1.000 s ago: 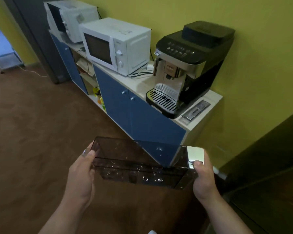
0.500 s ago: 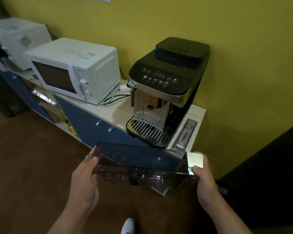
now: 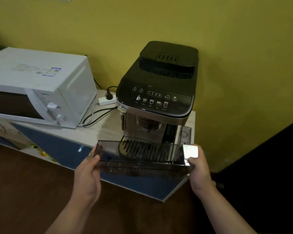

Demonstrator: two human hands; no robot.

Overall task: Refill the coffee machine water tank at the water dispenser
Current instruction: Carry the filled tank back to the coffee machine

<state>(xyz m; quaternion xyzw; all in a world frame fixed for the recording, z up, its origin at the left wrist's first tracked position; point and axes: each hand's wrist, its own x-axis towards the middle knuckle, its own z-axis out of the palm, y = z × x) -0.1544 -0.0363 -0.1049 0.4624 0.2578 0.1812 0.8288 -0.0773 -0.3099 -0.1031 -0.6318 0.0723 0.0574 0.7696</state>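
Note:
I hold a long smoky transparent water tank (image 3: 140, 157) level in front of me, with water drops on its walls and some water in the bottom. My left hand (image 3: 87, 178) grips its left end, and my right hand (image 3: 199, 173) grips the right end with the silver front plate (image 3: 190, 152). Just behind the tank stands the black and silver coffee machine (image 3: 156, 95) on the counter. An open slot (image 3: 170, 132) shows on the machine's right side. No water dispenser is in view.
A white microwave (image 3: 39, 88) sits left of the machine on the pale counter (image 3: 98, 132) with blue cabinet doors (image 3: 63, 149). A power strip (image 3: 107, 100) and cables lie between them. A yellow wall is behind; a dark object (image 3: 269, 166) stands at right.
The view has closed in on the coffee machine and counter. The tank, still held at both ends, now sits right in front of the machine's drip tray.

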